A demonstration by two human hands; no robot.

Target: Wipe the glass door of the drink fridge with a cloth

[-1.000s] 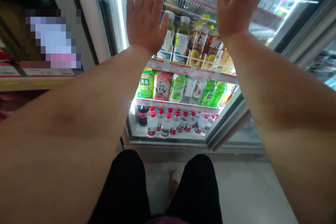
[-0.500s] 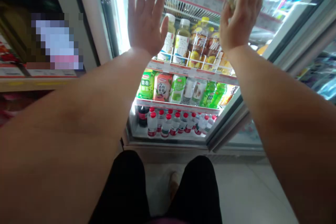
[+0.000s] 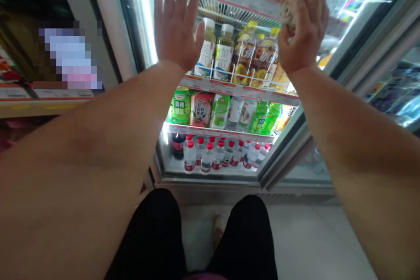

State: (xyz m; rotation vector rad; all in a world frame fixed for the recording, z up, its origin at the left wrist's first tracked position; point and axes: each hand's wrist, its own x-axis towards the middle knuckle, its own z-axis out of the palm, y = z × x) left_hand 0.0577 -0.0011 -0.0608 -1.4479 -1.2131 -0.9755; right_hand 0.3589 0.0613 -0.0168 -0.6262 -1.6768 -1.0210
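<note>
My left hand (image 3: 179,22) is raised with its fingers spread, flat against or just in front of the glass door (image 3: 249,4) of a drinks fridge. Higher on the right, my right hand (image 3: 306,26) is closed around a crumpled greyish-brown cloth (image 3: 290,8), which it holds at the glass. Seen through the pane between the hands are tea bottles with white caps (image 3: 224,52) and brown-labelled bottles with yellow caps (image 3: 246,54). Whether the left palm touches the glass I cannot tell.
Lower shelves hold green and red drink bottles (image 3: 201,109) and small red-capped water bottles (image 3: 207,157). A metal door frame (image 3: 288,153) slants along the right. Left of the fridge stands a shelf with a yellowish edge (image 3: 46,108). My knees (image 3: 160,214) are close to the fridge base.
My right hand has moved slightly down with the cloth, and its fingers are bent more around it. My left hand has shifted a little to the left, still spread.
</note>
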